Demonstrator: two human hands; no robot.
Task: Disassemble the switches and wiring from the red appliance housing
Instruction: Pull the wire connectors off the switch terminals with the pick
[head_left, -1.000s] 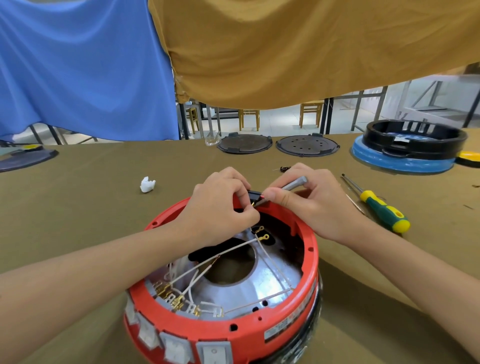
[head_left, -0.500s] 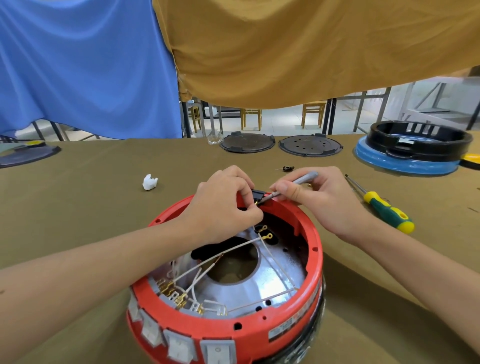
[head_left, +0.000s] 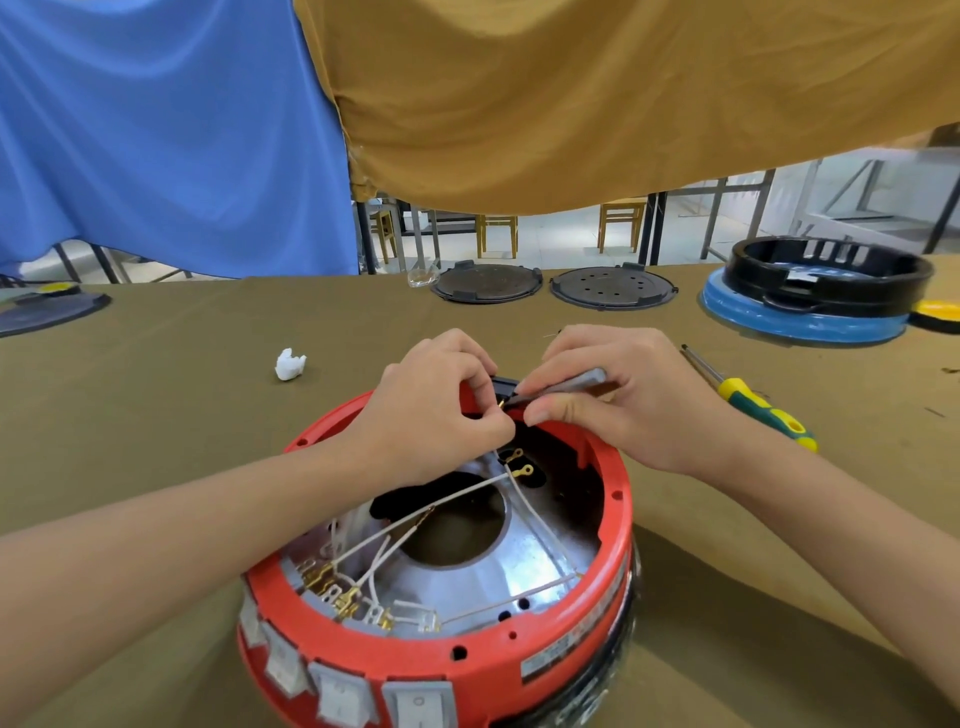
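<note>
The round red appliance housing (head_left: 566, 654) lies open side up near the table's front edge. White wires (head_left: 467, 491) with brass terminals cross its silver inner cone, and several grey rocker switches (head_left: 343, 696) line its near wall. At the far rim, my left hand (head_left: 436, 415) pinches a brass terminal beside a small black part (head_left: 505, 385). My right hand (head_left: 618, 400) grips a thin grey tool (head_left: 566, 385) whose tip meets that same spot. The tool's tip is hidden between my fingers.
A green-and-yellow screwdriver (head_left: 763, 408) lies right of my right hand. A crumpled white scrap (head_left: 289, 364) lies to the left. Two dark round plates (head_left: 613, 288) and a black ring on a blue base (head_left: 810, 301) stand at the table's far edge.
My right hand has moved left and closer to my left hand at the far rim, and the grey tool has tilted flatter. My left hand stays pinched at the same spot.
</note>
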